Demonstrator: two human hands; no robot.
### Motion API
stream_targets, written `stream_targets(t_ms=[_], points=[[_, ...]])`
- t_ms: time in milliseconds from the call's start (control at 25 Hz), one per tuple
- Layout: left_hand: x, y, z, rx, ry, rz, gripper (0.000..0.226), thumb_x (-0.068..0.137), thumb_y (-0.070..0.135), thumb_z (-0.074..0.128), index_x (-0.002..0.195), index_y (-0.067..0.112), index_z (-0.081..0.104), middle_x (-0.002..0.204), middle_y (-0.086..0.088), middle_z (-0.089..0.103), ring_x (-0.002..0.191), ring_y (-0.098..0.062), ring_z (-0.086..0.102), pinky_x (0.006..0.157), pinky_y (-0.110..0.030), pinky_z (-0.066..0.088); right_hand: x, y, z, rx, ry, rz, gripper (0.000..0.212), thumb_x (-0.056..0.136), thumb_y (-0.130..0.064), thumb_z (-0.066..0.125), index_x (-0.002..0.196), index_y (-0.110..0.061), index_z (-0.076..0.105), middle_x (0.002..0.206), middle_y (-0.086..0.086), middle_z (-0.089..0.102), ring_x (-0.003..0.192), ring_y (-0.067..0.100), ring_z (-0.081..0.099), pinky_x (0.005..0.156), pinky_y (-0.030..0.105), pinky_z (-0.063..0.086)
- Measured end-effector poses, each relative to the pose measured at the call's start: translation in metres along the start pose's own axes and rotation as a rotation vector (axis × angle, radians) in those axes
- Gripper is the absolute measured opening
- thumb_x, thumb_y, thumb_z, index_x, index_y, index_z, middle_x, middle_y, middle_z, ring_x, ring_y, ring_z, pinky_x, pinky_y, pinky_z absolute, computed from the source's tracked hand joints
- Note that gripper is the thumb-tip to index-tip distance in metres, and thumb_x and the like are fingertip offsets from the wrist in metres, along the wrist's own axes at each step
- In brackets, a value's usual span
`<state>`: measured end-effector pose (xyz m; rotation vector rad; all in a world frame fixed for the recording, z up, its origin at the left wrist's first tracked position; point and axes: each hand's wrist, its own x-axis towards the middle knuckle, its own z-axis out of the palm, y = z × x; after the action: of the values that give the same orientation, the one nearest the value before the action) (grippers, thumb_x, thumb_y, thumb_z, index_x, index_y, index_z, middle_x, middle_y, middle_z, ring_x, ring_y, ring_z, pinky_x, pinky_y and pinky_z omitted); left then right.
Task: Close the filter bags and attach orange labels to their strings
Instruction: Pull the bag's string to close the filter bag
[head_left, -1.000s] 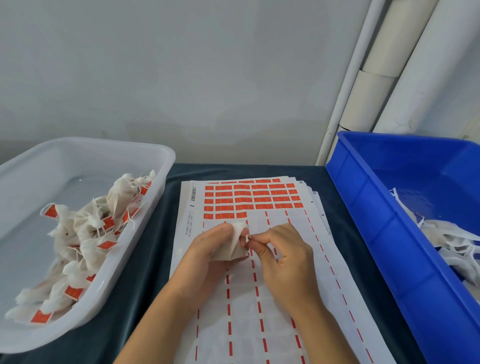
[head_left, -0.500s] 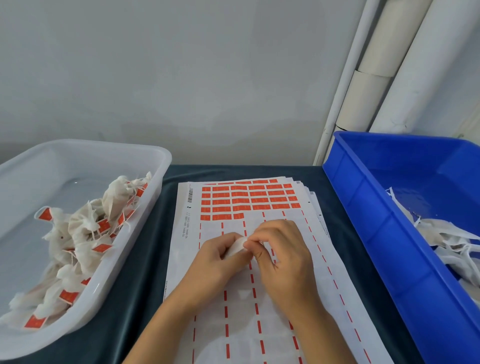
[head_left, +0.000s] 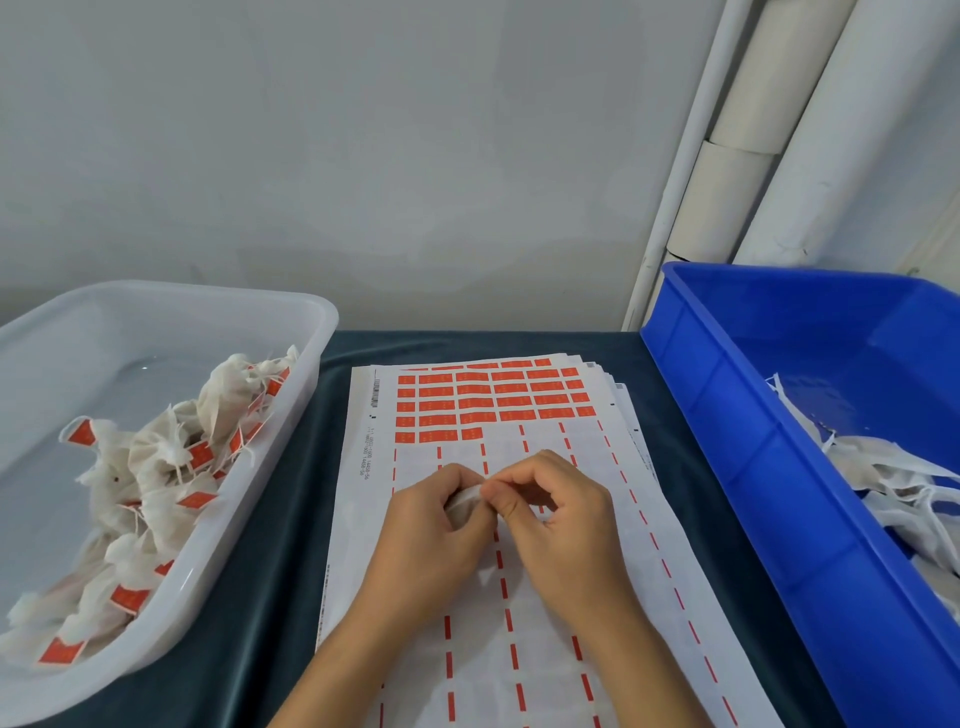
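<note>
Closing one filter bag (head_left: 464, 503): it sits bunched between both hands, held just above the label sheet (head_left: 519, 597) at mid-bench. Left hand (head_left: 431, 525) is curled round the bag body, most of the bag hidden in the grip. Right hand (head_left: 550, 512) has thumb and forefinger pinched at the bag's mouth; likely on the drawstring, but the string itself is too small to make out. Judgement: left anchors, right draws the mouth shut.

Working over the sheet keeps the remaining orange labels (head_left: 488, 402) at its far end within short reach for the next step. Nearer rows are already peeled.

White tub (head_left: 311, 332) to the left holds closed, labelled bags (head_left: 156, 467); blue bin (head_left: 727, 467) to the right holds flat, unlabelled bags (head_left: 893, 483). Layout suggests supply right, work centre, output left. Dark cloth (head_left: 270, 597) covers the bench.
</note>
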<state>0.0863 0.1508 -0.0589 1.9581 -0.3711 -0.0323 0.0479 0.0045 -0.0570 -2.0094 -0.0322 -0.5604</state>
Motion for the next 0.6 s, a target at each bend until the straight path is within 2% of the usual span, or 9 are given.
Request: stream_targets(t_ms=[160,320,400,480,600], points=[[-0.001,0.002,-0.002,0.014,-0.072,0.050,0.017,0.099,0.027,0.067,0.088,0.039,0.073,0.083,0.016,0.072,0.081,-0.008,0.067,0.069,-0.016,0.053,0.005,0.001,-0.011,0.205,-0.051,0.205,0.003,0.090,-0.037,0.076,0.091,-0.036,0.078,0.091,-0.016,0.077,0.092,0.009,0.073,0.077,0.019,0.059],[-0.002,0.006,-0.009,-0.081,-0.145,0.108,0.010,0.100,0.036,0.067,0.098,0.043,0.074,0.094,0.015,0.076,0.091,-0.011,0.070,0.079,-0.021,0.056,0.007,-0.001,-0.014,0.400,-0.067,0.332,0.019,0.082,-0.047,0.074,0.090,-0.031,0.080,0.088,-0.002,0.078,0.082,0.019,0.076,0.068,0.027,0.062],[-0.002,0.009,-0.009,-0.157,-0.132,0.102,0.007,0.098,0.044,0.069,0.098,0.040,0.075,0.093,0.011,0.077,0.092,-0.013,0.072,0.080,-0.021,0.057,0.008,-0.001,-0.013,0.389,-0.075,0.344,0.018,0.083,-0.046,0.073,0.089,-0.030,0.080,0.086,-0.001,0.078,0.078,0.020,0.076,0.067,0.029,0.063],[-0.001,0.011,-0.009,-0.201,-0.078,0.079,0.013,0.095,0.049,0.068,0.094,0.038,0.074,0.090,0.010,0.077,0.091,-0.013,0.072,0.079,-0.016,0.055,0.007,0.001,-0.009,0.310,-0.085,0.325,0.018,0.089,-0.046,0.069,0.088,-0.030,0.077,0.083,-0.003,0.077,0.077,0.019,0.074,0.071,0.031,0.064],[0.000,0.010,-0.008,-0.214,-0.021,0.028,0.015,0.092,0.050,0.069,0.089,0.036,0.074,0.086,0.010,0.076,0.089,-0.011,0.071,0.078,-0.012,0.053,0.006,0.001,-0.003,0.185,-0.123,0.303,0.024,0.100,-0.046,0.058,0.089,-0.029,0.071,0.082,-0.009,0.073,0.077,0.012,0.072,0.071,0.023,0.060]])
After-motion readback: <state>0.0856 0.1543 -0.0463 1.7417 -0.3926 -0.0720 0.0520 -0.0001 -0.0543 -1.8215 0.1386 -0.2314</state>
